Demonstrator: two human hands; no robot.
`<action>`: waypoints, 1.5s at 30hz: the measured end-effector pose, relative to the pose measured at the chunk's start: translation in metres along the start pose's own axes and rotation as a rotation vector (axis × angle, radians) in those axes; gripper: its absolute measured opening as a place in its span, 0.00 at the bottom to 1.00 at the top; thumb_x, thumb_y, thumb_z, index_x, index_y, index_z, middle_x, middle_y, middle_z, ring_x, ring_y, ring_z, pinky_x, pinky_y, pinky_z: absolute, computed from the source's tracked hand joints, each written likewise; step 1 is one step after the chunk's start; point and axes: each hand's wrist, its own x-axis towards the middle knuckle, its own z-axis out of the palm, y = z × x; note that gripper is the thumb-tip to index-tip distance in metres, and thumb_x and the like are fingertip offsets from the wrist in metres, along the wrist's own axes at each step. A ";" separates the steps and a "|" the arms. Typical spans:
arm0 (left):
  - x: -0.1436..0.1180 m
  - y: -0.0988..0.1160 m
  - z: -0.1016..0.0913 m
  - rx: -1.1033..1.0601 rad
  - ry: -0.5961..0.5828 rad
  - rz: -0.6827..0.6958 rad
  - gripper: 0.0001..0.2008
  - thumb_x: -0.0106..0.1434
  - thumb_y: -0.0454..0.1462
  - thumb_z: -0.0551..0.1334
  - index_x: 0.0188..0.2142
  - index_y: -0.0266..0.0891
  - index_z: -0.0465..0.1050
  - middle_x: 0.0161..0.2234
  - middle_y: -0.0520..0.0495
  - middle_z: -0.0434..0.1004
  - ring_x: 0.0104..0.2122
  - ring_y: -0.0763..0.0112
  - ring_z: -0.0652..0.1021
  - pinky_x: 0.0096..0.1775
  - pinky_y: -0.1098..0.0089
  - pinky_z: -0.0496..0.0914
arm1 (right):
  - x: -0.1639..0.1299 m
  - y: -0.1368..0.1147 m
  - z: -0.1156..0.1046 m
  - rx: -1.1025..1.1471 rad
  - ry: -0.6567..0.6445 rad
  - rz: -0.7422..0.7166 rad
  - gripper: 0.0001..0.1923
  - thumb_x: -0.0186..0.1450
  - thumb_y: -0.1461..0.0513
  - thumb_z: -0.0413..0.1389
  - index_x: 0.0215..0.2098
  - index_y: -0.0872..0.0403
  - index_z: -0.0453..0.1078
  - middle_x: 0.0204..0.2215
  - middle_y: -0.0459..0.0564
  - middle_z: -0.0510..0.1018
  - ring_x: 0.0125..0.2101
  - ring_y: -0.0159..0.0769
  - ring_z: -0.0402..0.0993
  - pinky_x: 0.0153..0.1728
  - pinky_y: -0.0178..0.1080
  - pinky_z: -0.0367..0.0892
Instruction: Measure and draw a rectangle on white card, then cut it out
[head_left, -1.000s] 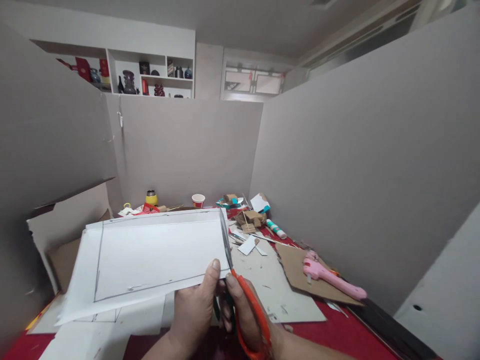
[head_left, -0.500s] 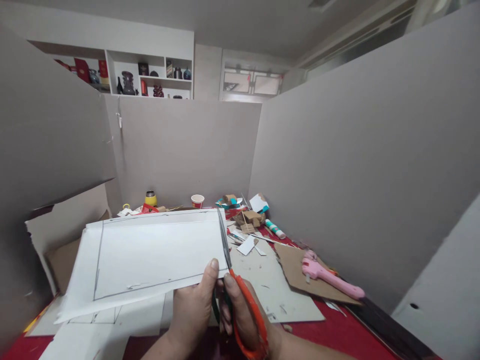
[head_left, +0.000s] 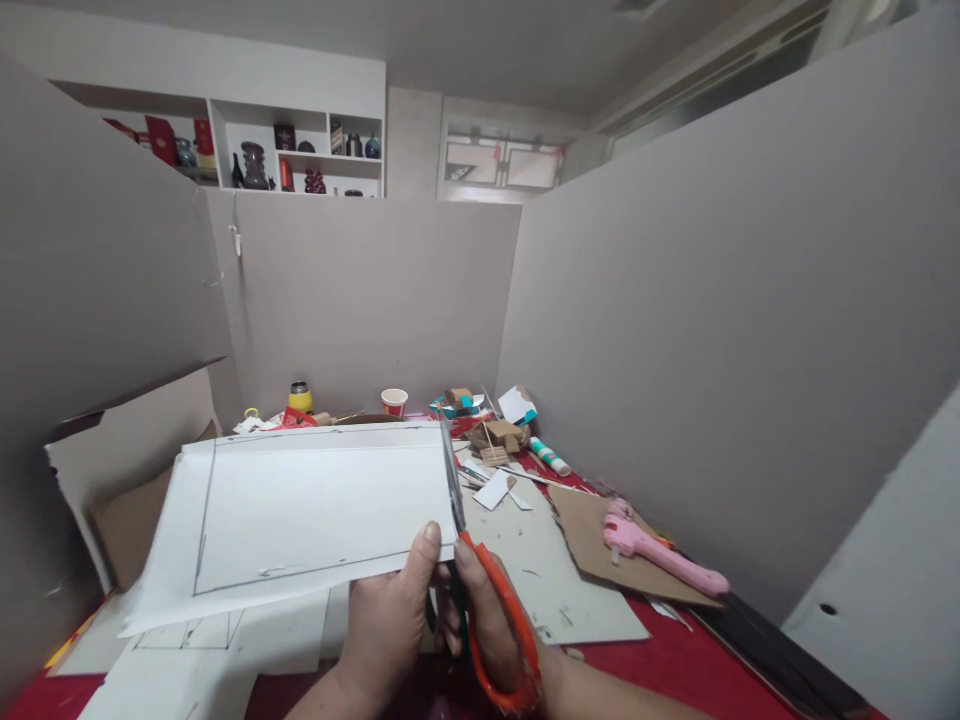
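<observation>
A white sheet of card (head_left: 322, 505) with a rectangle drawn on it in dark lines is held up in front of me. My left hand (head_left: 390, 615) pinches its near edge close to the right corner, thumb on top. Orange-handled scissors (head_left: 506, 620) are in my right hand (head_left: 484, 610), fingers in the loops. Their grey blades lie along the card's right edge, pointing away from me. Part of the lower handle is hidden between my hands. Below the card, another white sheet (head_left: 180, 670) with pencil lines lies on the red table cover.
On the right, a pink glue gun (head_left: 667, 560) lies on brown cardboard (head_left: 577, 535). Cardboard scraps (head_left: 506, 437), a teal-and-white tube (head_left: 550, 457), a paper cup (head_left: 394, 402) and a yellow jar (head_left: 300, 397) are at the back. Grey partitions (head_left: 367, 300) enclose the table.
The card has shifted slightly to the right and its left end has risen a little. The scissors have moved slightly right with it, still at the right edge.
</observation>
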 end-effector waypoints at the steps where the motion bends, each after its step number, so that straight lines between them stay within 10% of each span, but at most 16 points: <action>1: 0.000 0.000 0.000 -0.002 -0.007 -0.002 0.25 0.59 0.56 0.60 0.15 0.43 0.68 0.11 0.51 0.70 0.11 0.67 0.70 0.18 0.67 0.68 | -0.001 0.000 0.000 0.000 0.004 0.006 0.37 0.59 0.31 0.44 0.15 0.53 0.60 0.10 0.42 0.61 0.12 0.27 0.59 0.15 0.31 0.60; 10: 0.030 0.008 -0.031 0.079 0.098 0.147 0.17 0.55 0.49 0.67 0.34 0.37 0.80 0.39 0.42 0.84 0.47 0.55 0.79 0.56 0.59 0.65 | 0.011 0.003 -0.007 0.180 0.081 -0.004 0.30 0.61 0.35 0.50 0.28 0.53 0.63 0.11 0.34 0.58 0.09 0.24 0.54 0.14 0.30 0.62; 22: 0.049 0.018 -0.086 0.172 -0.439 -0.062 0.06 0.48 0.36 0.68 0.27 0.35 0.78 0.24 0.45 0.80 0.24 0.64 0.78 0.30 0.67 0.72 | 0.047 -0.014 -0.039 0.182 0.183 -0.068 0.29 0.54 0.37 0.60 0.29 0.54 0.66 0.20 0.43 0.71 0.17 0.28 0.68 0.19 0.32 0.66; 36: 0.057 0.000 -0.074 -0.042 -0.372 -0.091 0.21 0.55 0.51 0.69 0.38 0.35 0.77 0.28 0.46 0.78 0.26 0.68 0.76 0.28 0.69 0.72 | 0.034 -0.018 -0.040 -0.064 0.199 -0.241 0.13 0.57 0.55 0.61 0.24 0.53 0.64 0.18 0.41 0.64 0.24 0.33 0.61 0.26 0.35 0.60; 45: 0.029 -0.024 -0.027 0.184 -0.270 -0.115 0.23 0.52 0.55 0.68 0.27 0.35 0.79 0.29 0.41 0.80 0.30 0.62 0.77 0.36 0.63 0.72 | 0.031 -0.021 -0.039 -0.070 0.182 -0.361 0.12 0.59 0.57 0.58 0.25 0.53 0.60 0.20 0.39 0.60 0.23 0.29 0.56 0.24 0.34 0.58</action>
